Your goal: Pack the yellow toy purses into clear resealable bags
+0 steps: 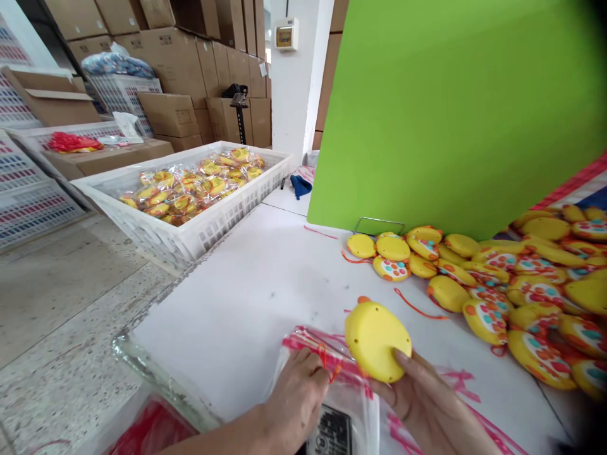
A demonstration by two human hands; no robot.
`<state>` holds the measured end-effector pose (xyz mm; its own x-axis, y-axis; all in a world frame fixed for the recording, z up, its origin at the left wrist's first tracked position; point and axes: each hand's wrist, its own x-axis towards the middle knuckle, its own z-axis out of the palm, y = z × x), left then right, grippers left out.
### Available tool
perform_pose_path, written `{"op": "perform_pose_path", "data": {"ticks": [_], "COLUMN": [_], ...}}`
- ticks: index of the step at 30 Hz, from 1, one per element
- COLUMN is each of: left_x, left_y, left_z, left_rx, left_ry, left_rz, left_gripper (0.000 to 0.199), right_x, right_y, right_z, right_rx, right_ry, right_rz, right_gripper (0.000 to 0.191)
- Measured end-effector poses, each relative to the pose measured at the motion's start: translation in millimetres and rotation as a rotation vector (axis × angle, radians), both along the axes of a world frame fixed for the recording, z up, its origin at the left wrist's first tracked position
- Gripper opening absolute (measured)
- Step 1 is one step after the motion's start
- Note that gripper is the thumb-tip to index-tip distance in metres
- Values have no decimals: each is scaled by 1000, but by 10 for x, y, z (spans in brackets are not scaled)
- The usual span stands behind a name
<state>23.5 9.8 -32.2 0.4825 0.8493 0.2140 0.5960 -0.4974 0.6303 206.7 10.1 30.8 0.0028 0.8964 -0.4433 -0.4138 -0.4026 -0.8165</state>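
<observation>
In my right hand is a yellow egg-shaped plastic toy, its plain back with small screw holes facing up and my thumb pressed on it. My left hand is closed, fingers curled down over a stack of clear zip bags with pink top edges. A thin orange cord sticks out in a loop at its fingertips. Black printing shows on the top bag below my left hand. Whether the left fingers also pinch a bag is hidden.
Many yellow toys with coloured dots are heaped at the right, before a bright green board. A white plastic crate of bagged toys stands left of the white table. Cardboard boxes are stacked behind.
</observation>
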Motion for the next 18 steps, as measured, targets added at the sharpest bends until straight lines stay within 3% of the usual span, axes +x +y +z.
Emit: {"op": "perform_pose_path", "data": {"ticks": [2, 6, 9, 14, 16, 18], "left_x": [6, 27, 17, -217, -358, -458], "left_y": [-45, -79, -80, -53, -17, 28], "left_z": [-32, -6, 76, 286, 373, 429], "left_rx": [146, 424, 501, 402, 241, -53], "left_ry": [23, -30, -57, -145, -246, -362], "left_rz": [-15, 47, 81, 92, 169, 266], "left_gripper": [19, 29, 32, 22, 19, 21], "right_x": [-39, -141, -112, 28, 51, 56], "right_y": [9, -58, -121, -162, -170, -174], "right_z": [-52, -203, -322, -366, -326, -291], "right_rx": [12, 66, 109, 160, 219, 281], "right_ry": [-56, -432, -683, -886, -885, -882], "right_rz": [9, 156, 258, 340, 381, 405], "right_gripper": [52, 66, 70, 72, 63, 55]}}
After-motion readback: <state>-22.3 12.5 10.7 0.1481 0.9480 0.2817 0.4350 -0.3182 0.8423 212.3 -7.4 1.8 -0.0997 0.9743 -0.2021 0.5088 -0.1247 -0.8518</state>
